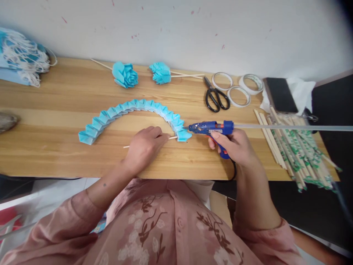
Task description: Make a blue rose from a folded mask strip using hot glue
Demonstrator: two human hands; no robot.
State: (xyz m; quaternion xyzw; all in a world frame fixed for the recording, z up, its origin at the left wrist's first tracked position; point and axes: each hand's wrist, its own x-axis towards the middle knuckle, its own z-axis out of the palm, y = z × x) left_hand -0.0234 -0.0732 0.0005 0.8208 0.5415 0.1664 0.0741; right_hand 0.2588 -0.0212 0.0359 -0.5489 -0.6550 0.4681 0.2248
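My left hand (145, 146) is closed around a thin wooden chopstick (173, 137), whose tip meets the right end of a blue folded-paper strip (143, 105). The strip curves in an arch across the table, its left end lying free. In my right hand (230, 143) is a blue hot glue gun (211, 127), gripped by its handle with a finger near the orange trigger. The nozzle points left and sits at the strip's right end; whether it touches the paper I cannot tell. A long pale glue stick (292, 127) sticks out of the gun's back.
Two blue paper flowers (125, 74) on sticks lie at the back. Black-handled scissors (216, 96), several tape rolls (222, 81) and a dark phone-like slab (280, 94) are to the right, beside wrapped chopsticks (303, 147). White strings (24, 55) lie on blue packs at far left.
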